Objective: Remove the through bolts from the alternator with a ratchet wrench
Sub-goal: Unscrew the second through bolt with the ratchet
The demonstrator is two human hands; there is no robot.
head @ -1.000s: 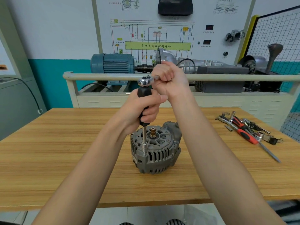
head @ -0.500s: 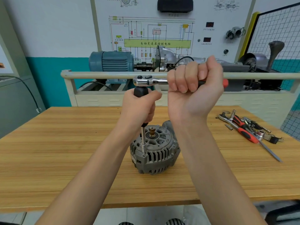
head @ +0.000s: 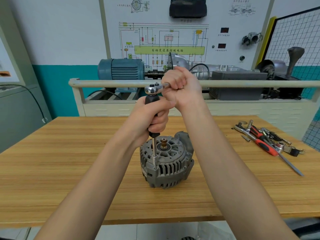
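Note:
A grey alternator [head: 166, 163] stands on end on the wooden table [head: 69, 161], shaft up. A long socket extension [head: 154, 149] with a black grip rises upright from a bolt hole at the housing's front left rim. My left hand [head: 152, 118] grips the black grip. The chrome ratchet wrench [head: 153, 88] sits on top of the extension, its handle pointing away to the right. My right hand [head: 180, 87] is wrapped round that handle close to the head. The bolt itself is hidden under the socket.
A pile of hand tools [head: 266, 141], with red-handled screwdrivers, ratchets and sockets, lies at the table's right. Behind the table runs a metal rail [head: 103, 83] in front of a training bench with a blue motor [head: 121, 69] and a wiring panel.
My right hand swung the ratchet handle out to the right half a second ago, then back toward the far side, near the head. My left hand kept hold of the extension.

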